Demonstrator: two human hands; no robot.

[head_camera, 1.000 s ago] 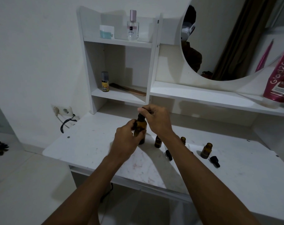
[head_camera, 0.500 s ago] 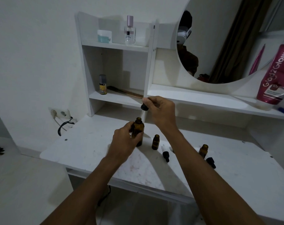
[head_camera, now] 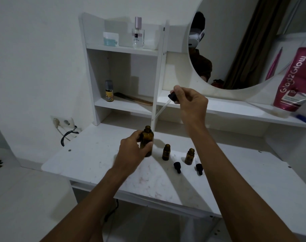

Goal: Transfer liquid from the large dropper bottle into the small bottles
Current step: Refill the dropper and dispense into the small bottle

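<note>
The large amber dropper bottle point(head_camera: 147, 137) stands uncapped on the white table point(head_camera: 89, 158), gripped around its body by my left hand point(head_camera: 133, 151). My right hand point(head_camera: 190, 102) pinches the black bulb of its dropper point(head_camera: 163, 107), lifted clear above and to the right of the bottle; the glass tube slants down-left, its tip just beside the bottle's mouth. Two small amber bottles point(head_camera: 166, 152) point(head_camera: 189, 156) stand uncapped to the right. Their two small black droppers point(head_camera: 177, 166) point(head_camera: 199, 167) lie on the table in front of them.
A white shelf unit point(head_camera: 124, 49) behind holds a perfume bottle point(head_camera: 138, 33), a jar point(head_camera: 110, 38), a small yellow-labelled bottle point(head_camera: 109, 91) and a comb point(head_camera: 133, 99). A pink tube point(head_camera: 294, 79) leans on the right shelf under a round mirror point(head_camera: 239, 41). A wall socket with cable point(head_camera: 64, 124) sits at left.
My right hand unscrewed the dropper and drew it up and rightward out of the large bottle. The left hand kept its hold on the bottle.
</note>
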